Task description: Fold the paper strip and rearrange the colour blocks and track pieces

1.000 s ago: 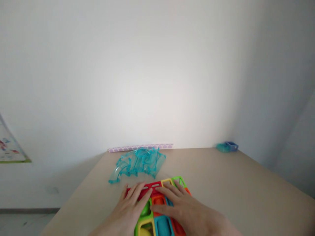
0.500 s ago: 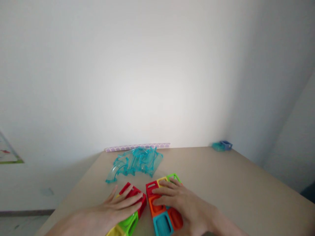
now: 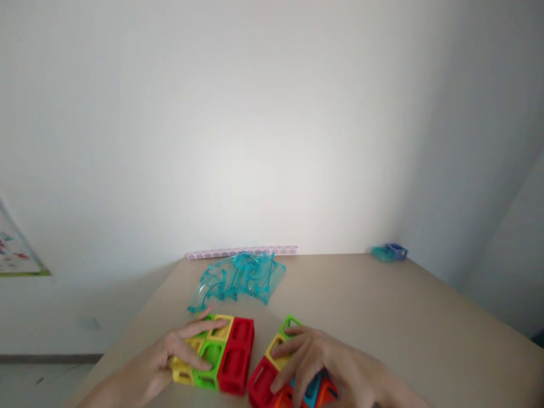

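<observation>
My left hand (image 3: pixel 170 351) lies over a group of joined plastic building blocks (image 3: pixel 236 362), yellow and green on the left and red on the right. Its thumb presses the green block and its fingers reach across the yellow ones. Over a second block group (image 3: pixel 263 382), in red, yellow, green, blue and orange, my right hand (image 3: pixel 317 362) is curled with its fingertips on the tops. This group sits turned at an angle, its red corner close to the left group. The palm hides part of it, and the frame's lower edge cuts it off.
Clear teal track pieces (image 3: pixel 244 277) lie in a heap behind the blocks. A purple patterned strip (image 3: pixel 242 253) runs along the wall. At the table's far right corner are a small blue box (image 3: pixel 396 252) and a teal piece (image 3: pixel 382 254).
Both block groups have turned on the table: the left one's red side now faces right, and the right one's red corner has come nearer me. My fingers have shifted and curled more.
</observation>
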Demonstrator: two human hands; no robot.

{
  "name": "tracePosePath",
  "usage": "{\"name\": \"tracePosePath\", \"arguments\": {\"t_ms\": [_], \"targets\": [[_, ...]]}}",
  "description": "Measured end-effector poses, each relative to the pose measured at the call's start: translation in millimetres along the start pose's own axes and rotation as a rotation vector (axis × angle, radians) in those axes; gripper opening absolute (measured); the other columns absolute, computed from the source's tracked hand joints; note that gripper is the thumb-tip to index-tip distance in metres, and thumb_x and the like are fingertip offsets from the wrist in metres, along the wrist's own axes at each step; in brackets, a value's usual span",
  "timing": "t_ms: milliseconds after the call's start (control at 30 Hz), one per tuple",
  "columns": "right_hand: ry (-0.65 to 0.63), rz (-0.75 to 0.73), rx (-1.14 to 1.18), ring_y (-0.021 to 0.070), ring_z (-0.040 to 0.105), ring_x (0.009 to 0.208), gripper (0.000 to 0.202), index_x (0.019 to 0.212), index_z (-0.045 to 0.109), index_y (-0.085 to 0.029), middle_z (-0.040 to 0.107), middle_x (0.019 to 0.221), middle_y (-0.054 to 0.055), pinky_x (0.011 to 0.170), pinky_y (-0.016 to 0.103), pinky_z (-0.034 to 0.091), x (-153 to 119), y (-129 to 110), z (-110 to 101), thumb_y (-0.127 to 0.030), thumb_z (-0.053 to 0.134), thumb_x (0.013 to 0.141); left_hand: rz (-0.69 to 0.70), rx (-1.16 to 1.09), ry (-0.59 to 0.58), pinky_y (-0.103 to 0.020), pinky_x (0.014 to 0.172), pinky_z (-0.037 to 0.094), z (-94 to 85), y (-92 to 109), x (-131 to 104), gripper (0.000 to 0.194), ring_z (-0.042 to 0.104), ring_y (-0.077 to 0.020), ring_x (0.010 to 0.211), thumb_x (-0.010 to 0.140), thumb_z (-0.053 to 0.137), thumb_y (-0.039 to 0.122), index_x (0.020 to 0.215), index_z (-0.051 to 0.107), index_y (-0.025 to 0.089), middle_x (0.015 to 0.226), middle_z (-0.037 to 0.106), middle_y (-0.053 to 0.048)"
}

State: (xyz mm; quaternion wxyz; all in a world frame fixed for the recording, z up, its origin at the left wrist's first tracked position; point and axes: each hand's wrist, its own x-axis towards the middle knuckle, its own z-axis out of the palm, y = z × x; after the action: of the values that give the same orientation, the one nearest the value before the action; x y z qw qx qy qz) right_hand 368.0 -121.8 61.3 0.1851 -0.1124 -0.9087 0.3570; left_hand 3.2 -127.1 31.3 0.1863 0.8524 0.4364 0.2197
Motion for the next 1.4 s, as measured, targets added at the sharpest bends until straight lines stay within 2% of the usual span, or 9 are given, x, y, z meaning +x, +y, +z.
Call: {"name": "tracePosePath", "arguments": {"t_ms": [67,233,400,567,733,867,1100,1200,1400], "targets": [[0.017,-0.018,0.045,0.0256,0.055,0.118,0.016,0.079,0.071,-0.021,0.072,0.111,0.002,0.110,0.038,0.020,-1,2,3,-0.023,0.063,0.065,0.087,-0.142,-0.108,-0.047,0.111,0.028,0.3,-3,9,0.025,0.031,-0.0266,0.140,0.073,0.052,0.014,0.075,0.074,0.024,0.139,0.055,0.001],[0.135,-0.068,0.085,0.0236,0.065,0.104,0.009,0.072,0.068,-0.018,0.077,0.091,0.007,0.102,0.038,0.035,2,3,7,-0.024,0.062,0.074,0.180,-0.197,-0.022,-0.055,0.111,0.023,16.9,4,36,0.023,0.023,-0.0278,0.143,0.068,0.050,0.012,0.076,0.070,0.021,0.139,0.053,-0.006],[0.331,-0.014,-0.103,0.0206,0.063,0.091,0.023,0.096,0.069,-0.016,0.072,0.094,0.010,0.087,0.035,0.047,10,-2,6,-0.016,0.058,0.076,0.230,-0.179,-0.063,-0.056,0.111,0.024,25.0,18,46,0.022,0.025,-0.0314,0.142,0.056,0.049,0.012,0.066,0.066,0.021,0.134,0.058,-0.004],[0.232,0.139,-0.263,0.0249,0.052,0.119,0.052,0.127,0.057,-0.021,0.056,0.132,0.011,0.103,0.040,0.040,11,-7,4,-0.019,0.063,0.076,0.206,-0.001,0.150,-0.054,0.111,0.027,27.2,42,34,0.019,0.029,-0.0331,0.139,0.073,0.047,0.019,0.076,0.066,0.020,0.144,0.044,-0.009],[0.052,0.185,-0.292,0.0294,0.030,0.140,0.068,0.145,0.037,-0.024,0.035,0.152,0.008,0.114,0.049,0.025,12,-9,-1,-0.025,0.060,0.082,-0.050,0.235,0.456,-0.048,0.105,0.041,57.7,67,14,0.044,0.041,-0.0300,0.132,0.083,0.055,0.027,0.127,0.050,0.022,0.142,0.043,-0.013],[-0.047,0.245,-0.287,0.0349,0.023,0.142,0.078,0.148,0.031,-0.027,0.028,0.155,0.008,0.113,0.055,0.021,23,-7,-7,-0.028,0.065,0.078,-0.100,0.232,0.347,-0.046,0.107,0.042,64.4,68,7,0.063,0.040,-0.0299,0.134,0.086,0.056,0.031,0.144,0.032,0.024,0.147,0.040,-0.013],[0.001,0.101,-0.282,0.0304,0.035,0.137,0.064,0.144,0.040,-0.028,0.036,0.151,0.010,0.113,0.047,0.026,39,2,1,-0.041,0.061,0.085,0.017,0.116,-0.080,-0.048,0.116,0.024,18.7,53,33,0.065,0.024,-0.0272,0.143,0.083,0.058,0.020,0.144,0.038,0.034,0.153,0.033,-0.004],[0.036,0.129,-0.288,0.0278,0.043,0.131,0.051,0.136,0.049,-0.030,0.041,0.147,0.008,0.109,0.044,0.032,37,2,3,-0.032,0.060,0.086,0.042,0.085,-0.132,-0.046,0.116,0.026,9.3,43,43,0.059,0.030,-0.0276,0.140,0.078,0.064,0.020,0.134,0.052,0.033,0.147,0.041,-0.005],[0.048,0.157,-0.218,0.0246,0.044,0.129,0.055,0.138,0.045,-0.025,0.043,0.143,0.009,0.110,0.038,0.033,39,4,4,-0.029,0.061,0.085,0.046,0.165,-0.072,-0.044,0.111,0.034,18.9,28,39,0.056,0.039,-0.0266,0.132,0.084,0.061,0.024,0.137,0.048,0.036,0.138,0.045,-0.006]]}}
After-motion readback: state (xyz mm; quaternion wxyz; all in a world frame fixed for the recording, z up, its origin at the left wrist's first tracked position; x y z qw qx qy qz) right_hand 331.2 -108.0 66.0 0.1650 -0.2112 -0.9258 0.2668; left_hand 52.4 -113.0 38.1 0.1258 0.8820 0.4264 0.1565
